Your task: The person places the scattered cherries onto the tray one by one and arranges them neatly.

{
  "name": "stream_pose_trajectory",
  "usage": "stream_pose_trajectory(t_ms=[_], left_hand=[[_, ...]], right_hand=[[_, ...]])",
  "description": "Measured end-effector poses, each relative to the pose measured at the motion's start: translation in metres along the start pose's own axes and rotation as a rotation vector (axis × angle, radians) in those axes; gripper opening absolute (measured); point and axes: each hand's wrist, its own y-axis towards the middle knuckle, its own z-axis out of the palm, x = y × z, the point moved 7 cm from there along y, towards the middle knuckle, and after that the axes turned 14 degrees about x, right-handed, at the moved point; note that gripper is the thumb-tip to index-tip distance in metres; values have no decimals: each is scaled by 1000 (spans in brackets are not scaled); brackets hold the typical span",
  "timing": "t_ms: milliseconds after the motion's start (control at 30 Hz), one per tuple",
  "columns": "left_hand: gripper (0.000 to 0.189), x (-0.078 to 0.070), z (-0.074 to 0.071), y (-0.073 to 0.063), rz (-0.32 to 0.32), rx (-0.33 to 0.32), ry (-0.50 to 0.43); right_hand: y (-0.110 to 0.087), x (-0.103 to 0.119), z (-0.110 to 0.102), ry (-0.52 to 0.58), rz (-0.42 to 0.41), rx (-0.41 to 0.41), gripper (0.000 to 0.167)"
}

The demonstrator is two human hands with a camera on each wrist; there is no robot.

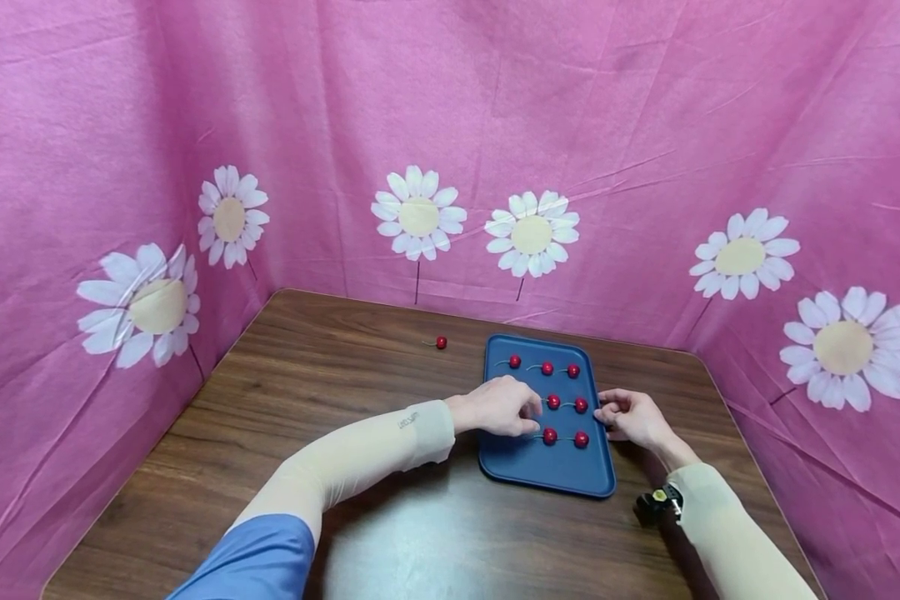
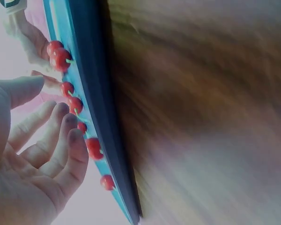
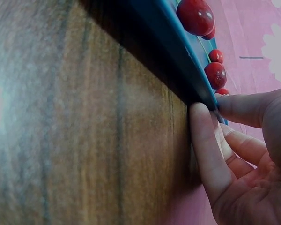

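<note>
A dark blue tray (image 1: 547,479) lies on the wooden table, with several red cherries (image 1: 550,436) on it in rows, their thin stems pointing left. Over the tray's left side hovers my left hand (image 1: 502,406), fingers loosely bent near the middle and front rows. In the left wrist view, this hand (image 2: 42,173) has thumb and fingers apart, nothing between them. My right hand (image 1: 641,421) is at the tray's right edge. The right wrist view has its thumb (image 3: 246,110) on top of the rim and a finger (image 3: 206,145) below, pinching it.
One more cherry (image 1: 441,342) lies on the wooden table (image 1: 330,358), left of the tray's far end. A pink curtain (image 1: 607,100) with daisies surrounds the table's back and sides. A dark wrist device (image 1: 658,503) sits by the right sleeve.
</note>
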Motion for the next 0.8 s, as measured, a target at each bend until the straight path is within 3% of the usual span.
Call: stream_pose_trajectory(t_ms=[500,800], left_hand=[[28,44,-24,-22,-69,-102,-43],[27,88,-39,-38,-138,-199,-44]], right_hand=[[2,-2,-1,-9,-6,3,51],[1,-1,0,5,-5,4,50]])
